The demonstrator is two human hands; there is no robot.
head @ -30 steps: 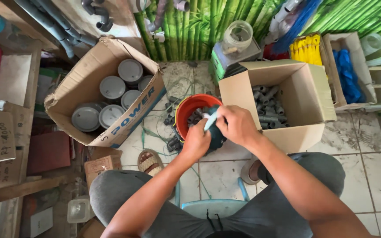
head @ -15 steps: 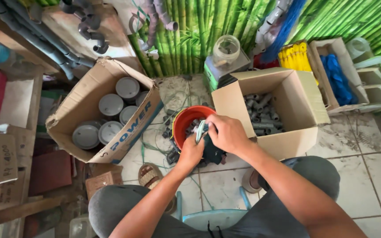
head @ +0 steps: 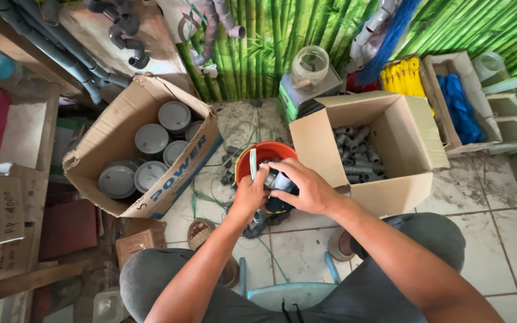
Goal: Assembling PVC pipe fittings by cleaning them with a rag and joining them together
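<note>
Grey fitting (head: 270, 179) half hidden by both hands.

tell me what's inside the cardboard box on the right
The open cardboard box holds a pile of small grey pipe fittings along its left side. The rest of its floor looks bare; the near wall hides the closest part.

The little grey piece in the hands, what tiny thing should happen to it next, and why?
Probably drop it into the cardboard box on the right. Both the left hand and right hand grip a small grey piece over the orange bucket, and that box already holds similar grey fittings.
</note>
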